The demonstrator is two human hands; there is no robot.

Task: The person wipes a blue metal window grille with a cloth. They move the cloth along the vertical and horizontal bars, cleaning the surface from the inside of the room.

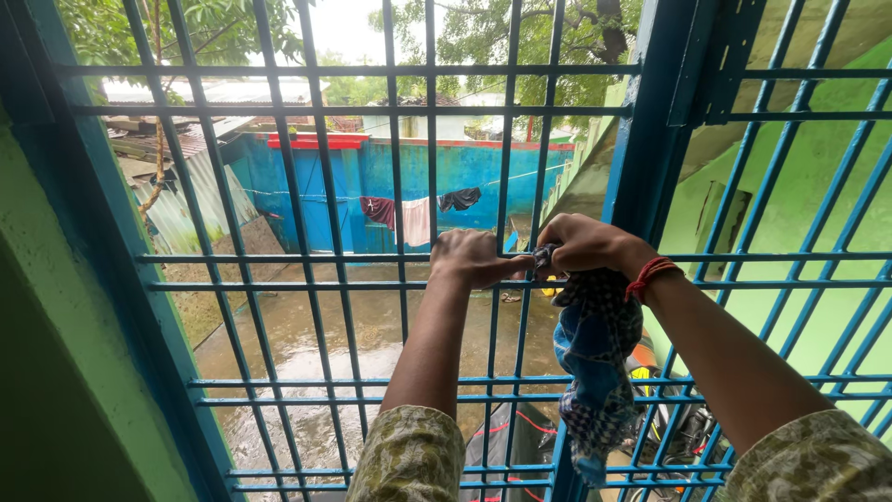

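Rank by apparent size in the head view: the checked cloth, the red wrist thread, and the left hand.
1. checked cloth, hanging from the right hand.
2. left hand, fist closed on the blue window grille.
3. red wrist thread, clearly smallest.

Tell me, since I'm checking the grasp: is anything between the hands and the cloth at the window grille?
Nothing visible. The right hand grips the checked cloth directly, and the left hand touches its top end at the blue grille.

Cloth (595, 363) hangs before grille (307, 270) — left hand (472, 258) beside right hand (583, 244).
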